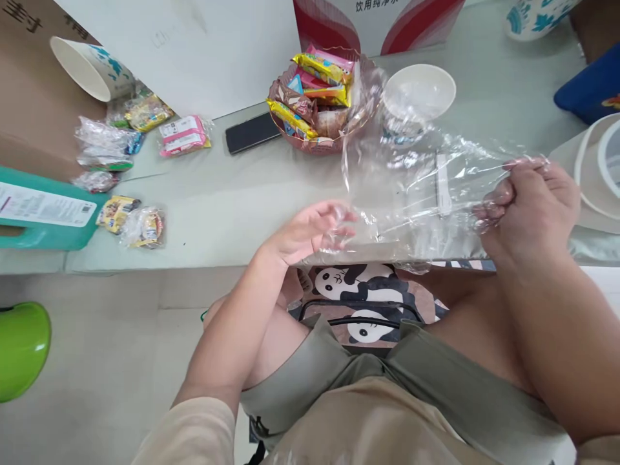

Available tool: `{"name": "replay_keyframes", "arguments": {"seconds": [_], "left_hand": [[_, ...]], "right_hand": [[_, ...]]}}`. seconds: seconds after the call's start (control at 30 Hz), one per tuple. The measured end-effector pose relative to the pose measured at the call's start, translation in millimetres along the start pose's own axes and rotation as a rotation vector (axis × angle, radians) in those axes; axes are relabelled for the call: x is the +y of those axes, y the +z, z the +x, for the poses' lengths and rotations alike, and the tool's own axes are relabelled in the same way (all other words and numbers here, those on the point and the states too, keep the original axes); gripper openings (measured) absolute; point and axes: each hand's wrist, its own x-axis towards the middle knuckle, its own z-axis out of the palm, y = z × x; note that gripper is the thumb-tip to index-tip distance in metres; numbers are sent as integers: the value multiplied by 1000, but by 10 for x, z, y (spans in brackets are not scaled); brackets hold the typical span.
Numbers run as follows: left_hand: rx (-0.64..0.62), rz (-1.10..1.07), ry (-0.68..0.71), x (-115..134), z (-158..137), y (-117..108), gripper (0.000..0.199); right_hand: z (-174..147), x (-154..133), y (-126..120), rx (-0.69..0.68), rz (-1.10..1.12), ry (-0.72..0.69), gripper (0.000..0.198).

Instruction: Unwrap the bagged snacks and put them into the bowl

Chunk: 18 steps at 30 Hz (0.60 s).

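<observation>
Clear bag (411,194), long axis sideways, bunched end rightward, in right hand (537,203)

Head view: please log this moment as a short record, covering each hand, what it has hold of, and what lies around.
Left hand: fingers apart and curved, at the film's near left edge; grip on it unclear
Right hand: closed on the clear plastic film
Film: stretched out above the table
Bowl: pinkish, scalloped, holding wrapped snacks
Beside bowl: white cup on its right, dark phone-like slab on its left
Farther left: pink packet, teal container
</observation>
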Motion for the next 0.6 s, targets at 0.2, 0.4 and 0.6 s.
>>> {"name": "replay_keyframes", "arguments": {"seconds": [0.2, 0.4, 0.6], "left_hand": [[153, 94, 2, -19, 34, 57, 39], [571, 105, 296, 77, 133, -19, 36], [665, 200, 501, 94, 163, -120, 36]], "right_hand": [[44, -3, -14, 10, -10, -18, 24], [75, -66, -46, 42, -22, 20, 27], [107, -94, -66, 50, -90, 68, 29]]}}
